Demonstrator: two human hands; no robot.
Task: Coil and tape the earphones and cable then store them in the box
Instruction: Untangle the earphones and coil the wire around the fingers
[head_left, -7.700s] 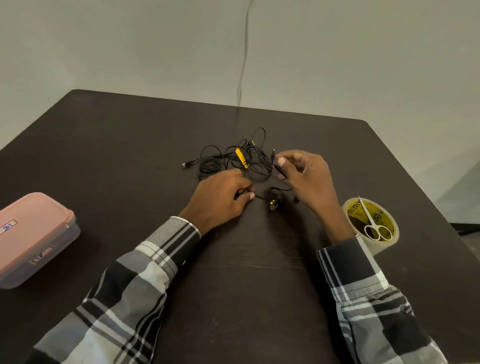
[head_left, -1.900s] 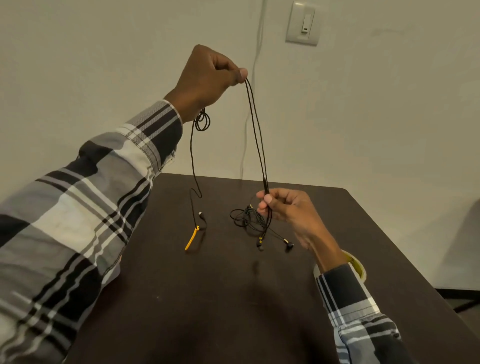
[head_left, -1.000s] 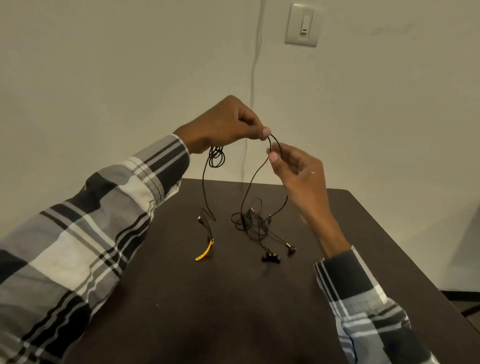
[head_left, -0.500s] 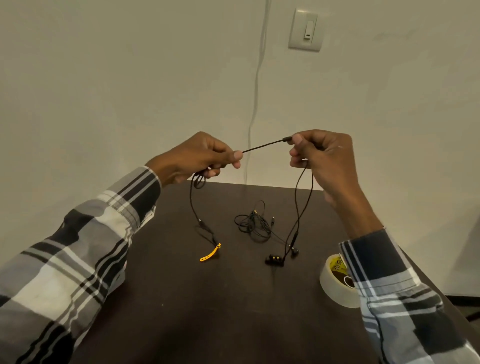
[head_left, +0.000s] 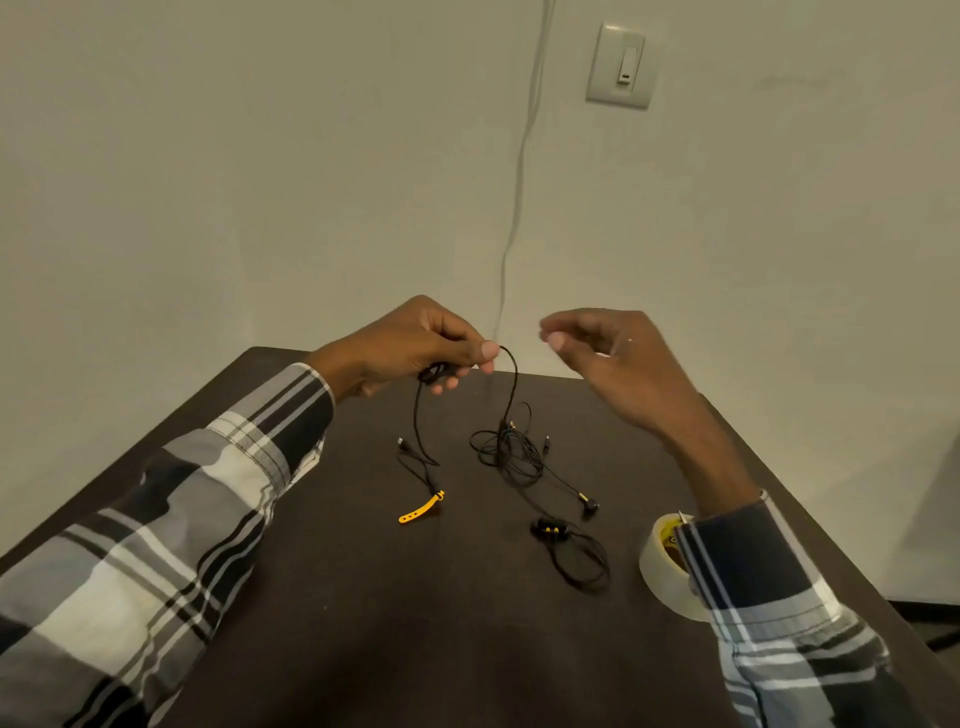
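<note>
The right hand (head_left: 618, 364) has let go of the cord it held taut half a second ago and now hovers with fingers loosely curled, holding nothing. The left hand (head_left: 415, 345) pinches a black cable (head_left: 511, 384) above the table (head_left: 322, 597); one end trails to a yellow strap (head_left: 421, 508). The earphones (head_left: 550, 530) lie tangled mid-table. A tape roll (head_left: 667, 577) stands by the right edge; its yellow label is unreadable.
</note>
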